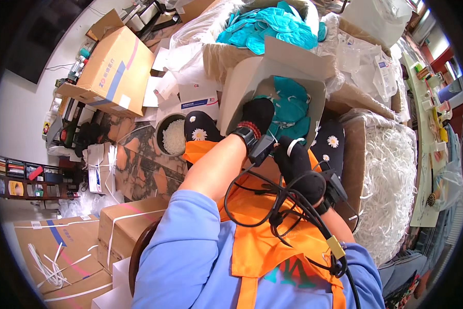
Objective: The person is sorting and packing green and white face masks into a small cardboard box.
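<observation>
On my lap, tilted toward me, rests an open grey-white carton (240,85) with teal face masks (292,103) inside. My left hand (257,114), in a black glove, reaches into it beside the masks; its fingertips are hidden against the dark glove and the masks. Just outside the carton's near edge, my right hand (296,167), also black-gloved, has its fingers drawn together around a thin white strap (294,147). A black device (261,149) sits at my left wrist, and black cables (278,203) hang between my forearms.
A large lined box of teal masks (267,26) stands ahead. To the right is a carton full of white straps (388,190). A bowl of small white pieces (174,137) stands by my left knee. Closed cartons (131,226) stand at the lower left, another carton (113,72) further off.
</observation>
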The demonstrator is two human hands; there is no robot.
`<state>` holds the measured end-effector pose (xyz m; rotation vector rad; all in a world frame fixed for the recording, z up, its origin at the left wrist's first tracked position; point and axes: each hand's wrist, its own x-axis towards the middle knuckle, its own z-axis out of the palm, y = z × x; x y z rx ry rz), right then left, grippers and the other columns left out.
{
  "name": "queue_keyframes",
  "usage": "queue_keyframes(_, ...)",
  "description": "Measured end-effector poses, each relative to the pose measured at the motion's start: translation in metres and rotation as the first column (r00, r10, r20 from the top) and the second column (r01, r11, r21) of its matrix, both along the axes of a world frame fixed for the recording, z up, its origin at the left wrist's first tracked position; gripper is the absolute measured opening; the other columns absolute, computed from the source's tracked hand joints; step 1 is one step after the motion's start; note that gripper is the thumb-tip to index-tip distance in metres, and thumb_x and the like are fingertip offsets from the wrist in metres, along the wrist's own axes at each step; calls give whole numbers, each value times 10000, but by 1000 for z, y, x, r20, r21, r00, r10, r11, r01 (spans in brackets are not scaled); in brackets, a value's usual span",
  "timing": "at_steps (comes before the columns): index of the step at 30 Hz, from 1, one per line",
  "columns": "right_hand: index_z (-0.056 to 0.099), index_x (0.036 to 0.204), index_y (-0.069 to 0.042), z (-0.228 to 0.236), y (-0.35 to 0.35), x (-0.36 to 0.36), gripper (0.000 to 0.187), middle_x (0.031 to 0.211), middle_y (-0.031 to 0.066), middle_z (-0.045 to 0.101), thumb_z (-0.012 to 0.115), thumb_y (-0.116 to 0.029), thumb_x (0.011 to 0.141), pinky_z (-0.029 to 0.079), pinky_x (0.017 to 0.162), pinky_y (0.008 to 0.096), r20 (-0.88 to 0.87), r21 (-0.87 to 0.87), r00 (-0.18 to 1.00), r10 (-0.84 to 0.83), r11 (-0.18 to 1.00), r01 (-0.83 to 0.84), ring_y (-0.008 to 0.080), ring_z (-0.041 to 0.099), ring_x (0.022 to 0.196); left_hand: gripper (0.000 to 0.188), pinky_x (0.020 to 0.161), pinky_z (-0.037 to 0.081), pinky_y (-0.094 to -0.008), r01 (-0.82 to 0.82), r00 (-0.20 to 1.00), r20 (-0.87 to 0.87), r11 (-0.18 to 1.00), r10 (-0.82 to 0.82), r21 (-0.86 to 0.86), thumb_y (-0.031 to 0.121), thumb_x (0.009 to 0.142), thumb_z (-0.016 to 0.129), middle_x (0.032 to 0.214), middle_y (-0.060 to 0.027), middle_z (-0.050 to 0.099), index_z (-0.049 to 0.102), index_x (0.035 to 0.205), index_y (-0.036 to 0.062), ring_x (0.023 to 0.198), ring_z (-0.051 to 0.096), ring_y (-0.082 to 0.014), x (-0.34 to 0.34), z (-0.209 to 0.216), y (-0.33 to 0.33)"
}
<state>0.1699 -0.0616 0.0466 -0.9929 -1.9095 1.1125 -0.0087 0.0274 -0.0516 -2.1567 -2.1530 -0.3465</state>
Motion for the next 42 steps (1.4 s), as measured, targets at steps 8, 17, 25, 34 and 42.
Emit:
queue_keyframes(8,649,978,10,-7,46,13,275,836,54,657,511,-227,968,462,753,304,-423,-440,894,-149,896,-59,134,592,794,357,783,512,-425,24,953,301,988,23,-153,375,892,567,906,-203,668,701,1018,69,908,646,-359,-17,10,3)
queue_keyframes(17,627,1019,-14,-1,55,4,224,833,21,622,578,-213,930,443,704,258,-278,-526,936,-218,850,42,93,556,784,284,811,496,-412,147,727,686,978,-4,-150,226,895,562,1097,-210,634,650,1133,99,966,618,-381,-5,47,-17)
queue_keyframes(25,590,1156,-38,11,63,-5,306,1009,17,627,613,-110,859,469,751,240,-392,-573,905,166,725,-382,89,588,900,422,916,460,-414,479,666,365,748,-651,460,276,875,609,1166,-169,614,579,1274,143,1029,592,-335,16,55,-15)
queue_keyframes(34,664,969,-48,-7,62,12,168,902,114,665,635,-51,804,482,744,347,-89,-129,976,200,969,-211,297,635,859,170,745,484,-251,185,-117,971,956,-207,226,159,928,617,899,-40,654,627,1052,43,842,595,-101,44,106,-38)
queue_keyframes(42,604,1051,-20,6,73,63,201,969,94,622,597,-5,850,493,765,326,-62,-102,998,29,994,-35,234,619,911,160,664,500,-241,70,64,960,960,-274,270,115,877,665,855,-1,653,659,1015,34,740,596,-76,41,116,-47)
